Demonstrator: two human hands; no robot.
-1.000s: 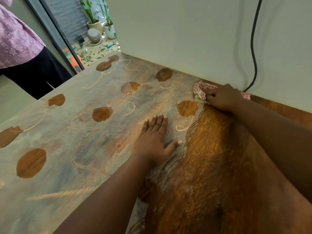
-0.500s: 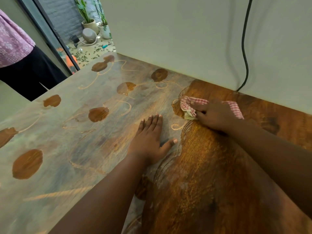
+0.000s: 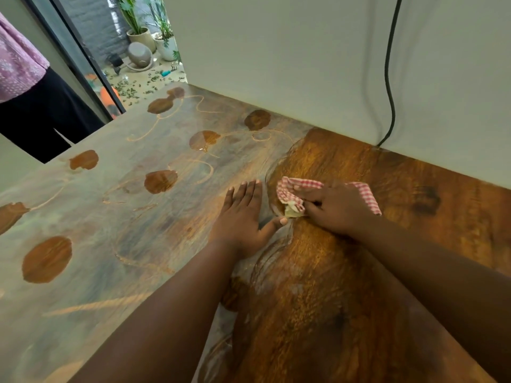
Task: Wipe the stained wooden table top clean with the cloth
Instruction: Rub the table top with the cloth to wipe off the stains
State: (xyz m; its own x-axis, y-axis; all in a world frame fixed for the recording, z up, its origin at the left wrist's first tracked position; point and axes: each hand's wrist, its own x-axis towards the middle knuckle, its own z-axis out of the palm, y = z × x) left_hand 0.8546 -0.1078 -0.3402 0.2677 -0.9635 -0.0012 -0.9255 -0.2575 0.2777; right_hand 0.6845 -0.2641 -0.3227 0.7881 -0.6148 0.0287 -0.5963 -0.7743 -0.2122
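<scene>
The wooden table top [image 3: 414, 205] fills the view. Its right part shows bare brown grain, while its left part carries a dull grey film [image 3: 96, 217] broken by several round brown patches and thin curved lines. My right hand [image 3: 337, 208] presses a red-and-white checked cloth [image 3: 293, 192] flat on the wood at the border between film and bare grain; the cloth is bunched under the fingers, and one end sticks out behind the hand. My left hand [image 3: 243, 217] lies flat on the film just left of the cloth, fingers spread, its thumb almost touching the cloth.
A pale wall [image 3: 276, 64] runs along the table's far edge, with a black cable [image 3: 388, 78] hanging down to the surface. A person in a pink top and dark trousers [image 3: 33, 100] stands beyond the far left edge. Potted plants [image 3: 143, 31] stand outside a glass door.
My right hand has dragged the cloth from the wall edge toward me and leftward, leaving bare wood where a round patch was. The left hand has stayed flat in place.
</scene>
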